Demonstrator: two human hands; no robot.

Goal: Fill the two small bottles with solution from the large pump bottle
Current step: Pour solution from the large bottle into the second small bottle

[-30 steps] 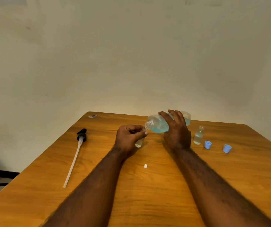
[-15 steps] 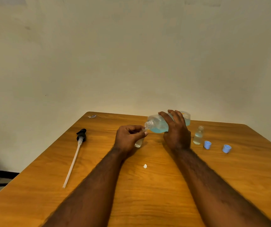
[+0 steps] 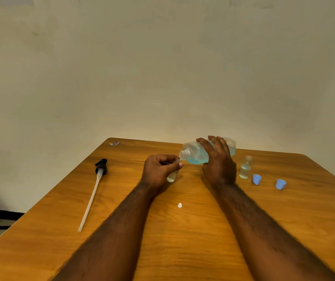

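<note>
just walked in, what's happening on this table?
A person is set up to pour; no flow is visible. The right hand holds the large bottle tipped on its side, its open neck at the mouth of a small bottle held by the left hand. The pump lies on the table, to the left. The second small bottle stands uncapped on the right, holding clear liquid, beside two blue caps.

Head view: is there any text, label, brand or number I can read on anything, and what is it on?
No text reads clearly.
On the large pump bottle: a yellowish patch near its base, too blurred to read.
On the scrap at the far left corner of the table: red and blue marks, too small to read.
On the held small bottle, standing small bottle, blue caps and pump head: no markings visible.
</note>
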